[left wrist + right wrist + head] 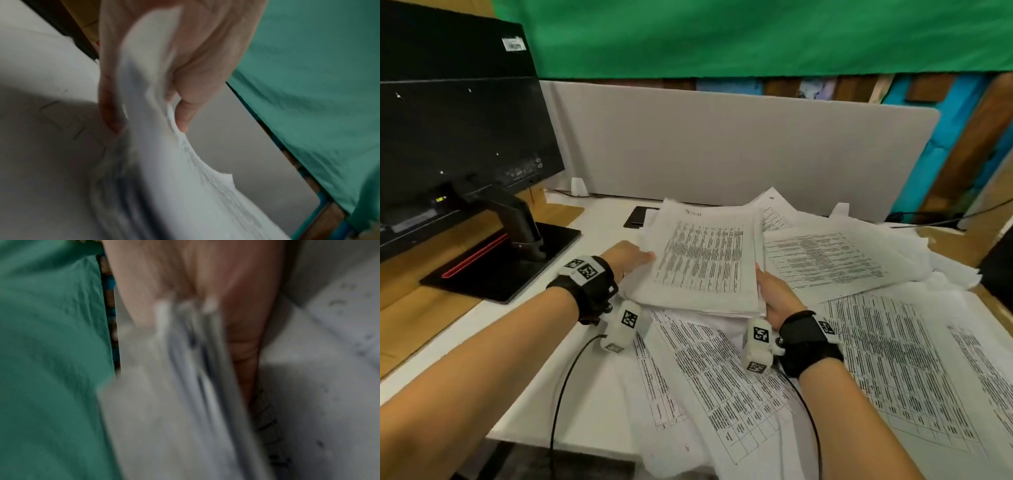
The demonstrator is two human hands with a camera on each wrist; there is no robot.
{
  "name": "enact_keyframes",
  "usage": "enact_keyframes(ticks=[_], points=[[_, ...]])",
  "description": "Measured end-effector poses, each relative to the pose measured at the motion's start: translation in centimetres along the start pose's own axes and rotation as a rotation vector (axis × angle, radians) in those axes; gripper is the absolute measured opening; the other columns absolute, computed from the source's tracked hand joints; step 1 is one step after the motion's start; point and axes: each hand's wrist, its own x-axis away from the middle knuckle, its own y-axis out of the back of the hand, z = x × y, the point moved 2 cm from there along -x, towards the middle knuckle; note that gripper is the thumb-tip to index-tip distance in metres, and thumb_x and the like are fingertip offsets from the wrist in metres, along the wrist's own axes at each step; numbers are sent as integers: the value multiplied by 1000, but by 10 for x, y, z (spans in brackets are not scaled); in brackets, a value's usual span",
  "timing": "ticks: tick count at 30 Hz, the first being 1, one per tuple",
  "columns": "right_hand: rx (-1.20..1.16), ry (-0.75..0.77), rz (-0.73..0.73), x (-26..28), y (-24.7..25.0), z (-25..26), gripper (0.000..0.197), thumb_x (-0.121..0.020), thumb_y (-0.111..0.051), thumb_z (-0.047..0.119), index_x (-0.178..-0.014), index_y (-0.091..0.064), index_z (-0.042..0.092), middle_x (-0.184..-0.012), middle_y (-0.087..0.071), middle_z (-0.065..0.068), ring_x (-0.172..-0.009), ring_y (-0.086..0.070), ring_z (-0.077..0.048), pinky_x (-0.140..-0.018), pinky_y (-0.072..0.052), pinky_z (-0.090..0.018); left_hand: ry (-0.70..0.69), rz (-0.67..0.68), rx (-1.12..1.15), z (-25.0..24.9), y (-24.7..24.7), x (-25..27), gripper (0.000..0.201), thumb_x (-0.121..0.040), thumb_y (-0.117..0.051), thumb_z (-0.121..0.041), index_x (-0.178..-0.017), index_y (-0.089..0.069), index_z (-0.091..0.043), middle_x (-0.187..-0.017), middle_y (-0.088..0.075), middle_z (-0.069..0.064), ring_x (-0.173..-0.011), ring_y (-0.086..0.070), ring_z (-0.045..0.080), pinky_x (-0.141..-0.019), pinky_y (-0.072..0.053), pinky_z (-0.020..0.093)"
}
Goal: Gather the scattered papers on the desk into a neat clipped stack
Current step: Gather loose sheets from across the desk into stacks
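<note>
A gathered stack of printed papers is held a little above the white desk, between both hands. My left hand grips its left edge; in the left wrist view the thumb lies on top and the fingers curl beneath the stack. My right hand grips the stack's near right corner, thumb on top. The right wrist view is blurred but shows the stack's edge against my palm. Loose printed sheets lie spread over the desk below and to the right. No clip is visible.
A black monitor on its stand occupies the left. A grey partition runs along the back of the desk. A dark flat object lies behind the stack. Wrist-camera cables trail toward me.
</note>
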Motion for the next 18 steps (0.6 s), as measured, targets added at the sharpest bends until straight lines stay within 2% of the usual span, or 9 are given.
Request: enact_keyframes(ticks=[1,2,4,6,8,10,12,15,18], points=[[-17,3,9,0,0,1,46,-103,-39,38,-132,-55,7,-120,-69,-12,-96,-71,-23,-79,-60,-36,12,-18,-41,1,-4,-1,31,-97,-51,-29,-106,-57,0,-93,-59,13,-74,-57,26,-70,-47,31],[-27,0,23,-1,0,1,49,-101,-39,44,-133,-56,9,-122,-68,-12,-102,-69,-26,-85,-58,-39,18,-21,-55,1,-8,1,30,-99,-46,-28,-106,-56,-1,-88,-57,13,-69,-53,23,-67,-44,30],[60,-20,26,2,-7,3,44,-97,-49,48,-126,-60,17,-116,-71,-12,-104,-68,-28,-86,-56,-42,13,18,0,1,-19,0,41,-101,-38,-27,-124,-50,5,-112,-59,16,-92,-57,28,-86,-45,33],[250,-18,-29,3,-11,4,37,-92,-63,31,-125,-60,15,-110,-71,-12,-100,-68,-32,-86,-56,-47,-8,55,28,-2,-26,6,44,-103,-33,-25,-131,-44,7,-130,-52,20,-112,-53,33,-94,-41,33],[390,11,-49,4,-15,8,43,-90,-60,7,-133,-55,7,-116,-69,-16,-104,-66,-35,-93,-52,-52,-52,9,41,-2,-28,9,42,-103,-33,-21,-125,-50,9,-128,-53,27,-117,-52,39,-94,-43,37],[464,92,-17,12,-17,17,42,-94,-55,1,-135,-53,8,-121,-67,-10,-110,-63,-29,-99,-49,-45,-128,-57,130,-2,-21,13,32,-102,-34,-15,-108,-58,6,-114,-56,28,-109,-55,38,-90,-43,38],[471,190,35,24,-17,31,36,-96,-56,6,-130,-56,19,-118,-68,-2,-110,-64,-22,-99,-48,-42,-249,-57,281,-8,-8,22,24,-102,-35,-16,-101,-57,-7,-108,-60,13,-100,-57,24,-84,-44,30],[463,335,145,43,-26,57,38,-90,-67,24,-127,-57,29,-125,-68,1,-117,-63,-20,-104,-46,-49,-512,-106,405,-34,8,57,40,-101,-34,-41,-128,-48,-16,-127,-57,-4,-114,-54,5,-95,-43,18],[545,502,80,58,-49,79,53,-89,-65,39,-138,-50,25,-133,-62,5,-123,-58,-15,-107,-43,-45,-757,-336,400,-70,16,98,24,-104,-29,-29,-122,-38,-14,-111,-51,-17,-99,-49,-22,-82,-37,-3]])
